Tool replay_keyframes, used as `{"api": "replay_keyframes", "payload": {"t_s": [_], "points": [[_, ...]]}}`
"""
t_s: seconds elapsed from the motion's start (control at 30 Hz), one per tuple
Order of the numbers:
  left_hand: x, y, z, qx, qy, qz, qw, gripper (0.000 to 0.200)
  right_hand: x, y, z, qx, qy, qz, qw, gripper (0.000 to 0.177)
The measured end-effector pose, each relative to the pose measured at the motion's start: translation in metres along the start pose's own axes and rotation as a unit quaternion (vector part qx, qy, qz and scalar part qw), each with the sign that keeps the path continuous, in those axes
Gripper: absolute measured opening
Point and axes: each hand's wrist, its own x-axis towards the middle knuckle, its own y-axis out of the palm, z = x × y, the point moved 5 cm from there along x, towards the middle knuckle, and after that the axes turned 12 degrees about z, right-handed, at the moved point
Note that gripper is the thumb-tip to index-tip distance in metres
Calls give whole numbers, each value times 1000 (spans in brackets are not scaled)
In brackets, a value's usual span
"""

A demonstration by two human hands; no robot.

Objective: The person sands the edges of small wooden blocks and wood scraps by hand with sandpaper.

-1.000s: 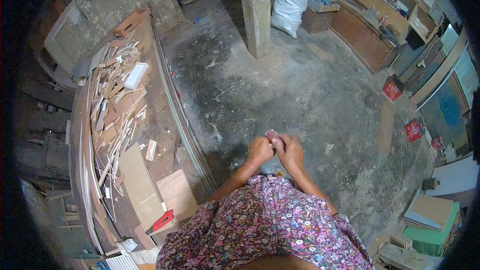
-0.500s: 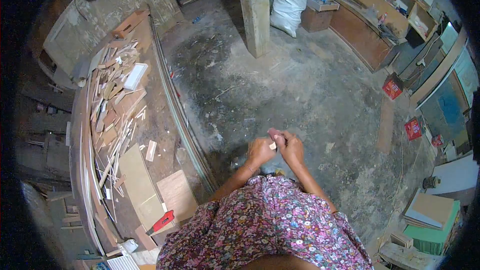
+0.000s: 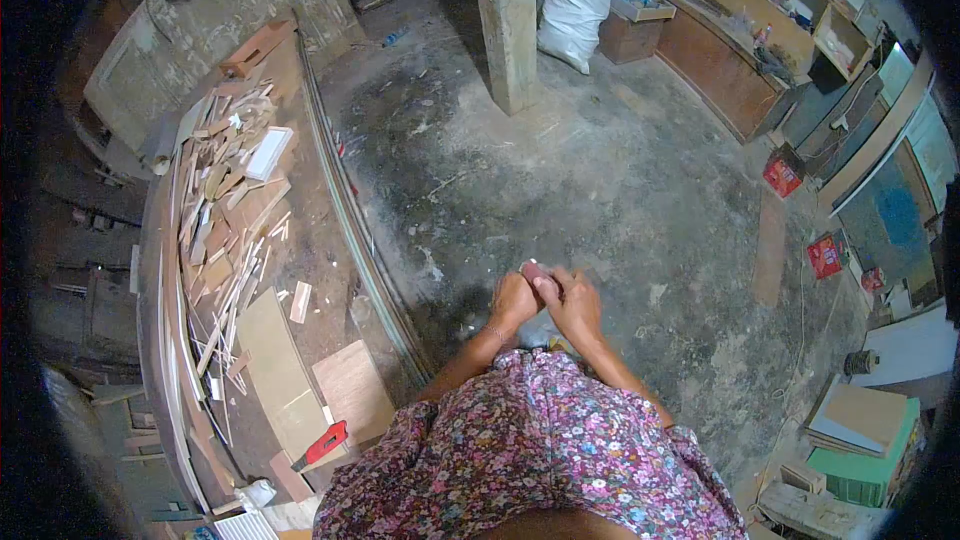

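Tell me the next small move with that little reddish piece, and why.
Probably carry it left to the workbench before working on it: the left hand and right hand pinch the small reddish piece together in mid-air over the concrete floor, nothing supporting it. What it is, I cannot tell.

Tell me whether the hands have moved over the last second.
No. The left hand and right hand stay together on the small reddish piece, at the same spot below the pillar.

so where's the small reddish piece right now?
Head view, centre: the small reddish piece is held between the left hand and the right hand, over the concrete floor, right of the scrap-strewn workbench.
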Motion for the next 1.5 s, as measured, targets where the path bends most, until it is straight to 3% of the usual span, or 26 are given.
{"api": "replay_keyframes", "payload": {"t_s": [0.13,0.2,0.33,0.4,0.53,0.67,0.77,0.8,0.9,1.0,1.1,1.2,1.3,1.33,1.43,1.5], "points": [[-1,8,2,17,58,-6,998,30,12,7,-22,10,38,16,999,30],[1,14,8,24,37,3,999,31,14,5,-22,-14,53,17,998,29],[4,8,14,17,-33,2,999,27,2,-1,-4,19,-7,-17,1000,29],[4,11,15,21,-15,6,1000,27,6,5,-10,31,-12,-12,999,29],[0,11,3,39,31,20,999,30,14,9,-27,16,59,17,998,28],[4,4,11,-48,14,35,998,30,-2,0,8,33,-18,3,999,30],[9,7,14,-2,-43,40,998,34,5,10,-4,75,-15,13,997,33],[9,3,10,-17,-25,30,999,34,6,12,-7,91,-4,20,996,33],[6,-5,1,-45,-2,8,999,31,5,10,-6,183,-43,-57,980,31],[15,-7,7,-41,-44,-12,998,24,1,-13,4,125,-26,-109,986,27],[10,0,-3,-47,44,-7,998,26,6,-1,-14,8,33,-72,997,26],[0,3,-7,-49,67,-38,996,25,15,9,-31,27,33,-76,996,24],[15,7,18,-42,-47,-36,997,22,1,6,-7,71,-38,-100,992,26],[16,0,23,-60,-47,-14,997,26,2,9,-7,55,-19,-81,995,26],[6,-5,11,-138,15,-73,988,22,8,15,-18,36,26,-41,998,27],[6,2,10,-158,78,-57,983,19,22,19,-39,75,32,-33,996,28]]}}
